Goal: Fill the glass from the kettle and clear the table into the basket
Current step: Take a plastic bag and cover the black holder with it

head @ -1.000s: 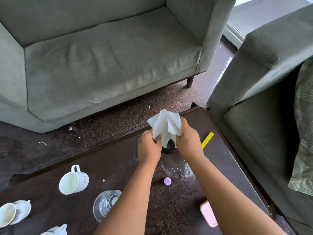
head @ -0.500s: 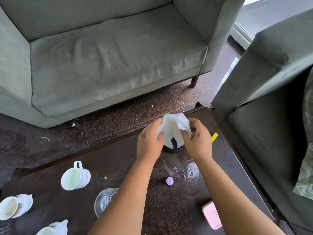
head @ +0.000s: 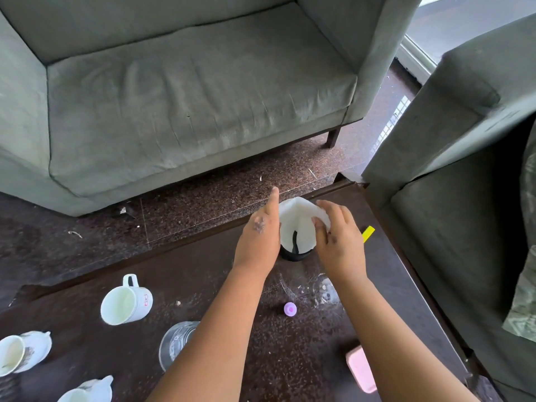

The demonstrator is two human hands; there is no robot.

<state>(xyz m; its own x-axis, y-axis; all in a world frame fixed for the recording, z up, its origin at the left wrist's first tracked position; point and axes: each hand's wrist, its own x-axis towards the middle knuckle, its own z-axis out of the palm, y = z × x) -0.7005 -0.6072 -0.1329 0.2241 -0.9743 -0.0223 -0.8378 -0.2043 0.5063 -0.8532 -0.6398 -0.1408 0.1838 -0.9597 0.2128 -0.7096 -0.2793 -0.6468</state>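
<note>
Left hand (head: 258,239) has let go of the tissue (head: 295,224), forefinger now outstretched.

Bare forearms, no sleeves, scuffed left hand (head: 258,242)

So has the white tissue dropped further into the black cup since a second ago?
Yes. The white tissue now sits down inside the black cup on the table; earlier it was bunched above the rim.

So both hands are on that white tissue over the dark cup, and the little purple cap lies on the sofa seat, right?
Not quite. Both hands, the left hand and right hand, are at the white tissue over the dark cup, but the head view shows the purple cap lying on the table, not the sofa seat.
</note>
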